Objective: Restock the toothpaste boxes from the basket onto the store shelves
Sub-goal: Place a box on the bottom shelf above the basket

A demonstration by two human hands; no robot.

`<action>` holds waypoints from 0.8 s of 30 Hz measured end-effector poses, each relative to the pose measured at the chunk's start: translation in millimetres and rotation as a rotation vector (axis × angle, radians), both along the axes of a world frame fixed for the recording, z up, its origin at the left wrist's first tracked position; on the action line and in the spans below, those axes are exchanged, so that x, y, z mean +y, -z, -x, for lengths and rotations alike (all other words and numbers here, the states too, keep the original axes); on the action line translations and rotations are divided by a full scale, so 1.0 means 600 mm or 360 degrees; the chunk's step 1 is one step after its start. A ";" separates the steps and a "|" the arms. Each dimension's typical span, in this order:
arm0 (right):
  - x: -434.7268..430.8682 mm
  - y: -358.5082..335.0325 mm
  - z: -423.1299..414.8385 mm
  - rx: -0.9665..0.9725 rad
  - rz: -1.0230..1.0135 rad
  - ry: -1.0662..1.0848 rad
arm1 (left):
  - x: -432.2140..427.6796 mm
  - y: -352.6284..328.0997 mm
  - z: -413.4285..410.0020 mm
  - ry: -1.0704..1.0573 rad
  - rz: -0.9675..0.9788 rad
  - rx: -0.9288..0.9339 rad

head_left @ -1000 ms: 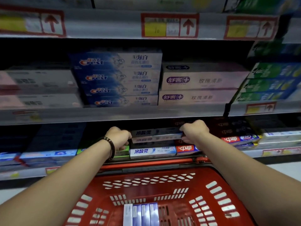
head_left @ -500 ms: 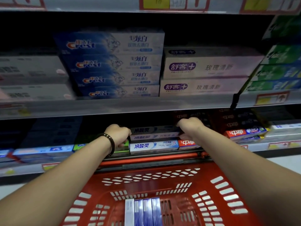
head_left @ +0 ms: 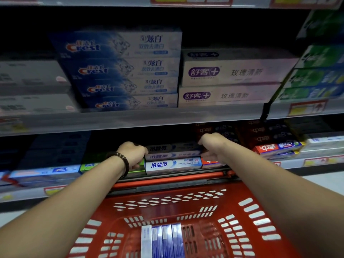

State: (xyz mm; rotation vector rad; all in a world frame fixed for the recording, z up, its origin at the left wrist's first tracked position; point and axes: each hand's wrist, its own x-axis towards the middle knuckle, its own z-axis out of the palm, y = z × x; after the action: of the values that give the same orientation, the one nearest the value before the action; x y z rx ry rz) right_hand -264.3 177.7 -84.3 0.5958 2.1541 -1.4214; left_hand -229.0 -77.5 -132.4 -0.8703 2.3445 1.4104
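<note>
While both grips are reaching into the lower shelf (head_left: 316,162), the red basket (head_left: 210,229) is sitting below them and nearer the person, its handle (head_left: 167,179) lying just under the shelf edge. Four toothpaste boxes (head_left: 162,239) are lying side by side on the basket floor, one white and three blue, touching one another.

The left grip (head_left: 133,154), wearing a dark bead bracelet (head_left: 124,162) at the wrist, is curling its fingers round the left end of the stacked boxes (head_left: 173,151), and the right grip (head_left: 212,146) is curling round their right end. These two boxes are lying flat between the grips, one on the other, resting on a white-and-blue box (head_left: 173,164) at the shelf front. Both are showing long grey-blue faces in shadow, with Chinese lettering towards the left.

Right of the right grip, red boxes (head_left: 275,148) are lying on the same shelf. Above both grips, blue Crest boxes (head_left: 121,71) and pale pink boxes (head_left: 232,71) are sitting stacked on the upper shelf (head_left: 130,120).
</note>
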 end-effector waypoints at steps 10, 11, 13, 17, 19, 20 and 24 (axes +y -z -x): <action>-0.001 -0.004 -0.003 -0.0015 0.0016 -0.0045 | -0.001 0.002 -0.001 -0.0042 0.0000 0.0013; 0.000 -0.003 -0.002 -0.0016 0.0016 -0.0046 | -0.001 0.001 -0.002 -0.0046 0.0000 0.0009; 0.000 -0.002 -0.002 -0.0018 0.0027 -0.0036 | -0.001 0.001 -0.002 -0.0058 -0.0014 0.0006; 0.000 0.000 -0.001 -0.0010 0.0037 -0.0028 | 0.001 0.000 -0.002 -0.0062 -0.0047 0.0011; 0.000 0.001 -0.001 -0.0009 0.0047 -0.0028 | 0.003 -0.001 -0.002 -0.0068 -0.0058 0.0013; 0.000 0.001 -0.001 -0.0008 0.0046 -0.0025 | 0.003 -0.001 -0.002 -0.0073 -0.0060 0.0016; -0.001 0.003 0.000 -0.0007 0.0039 -0.0029 | 0.003 -0.002 -0.003 -0.0088 -0.0068 0.0018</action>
State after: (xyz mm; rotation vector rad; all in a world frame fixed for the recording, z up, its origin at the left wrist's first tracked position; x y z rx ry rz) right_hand -264.6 177.2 -85.9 0.5686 2.1305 -1.4333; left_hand -227.5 -75.8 -131.2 -0.9249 2.3062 1.4849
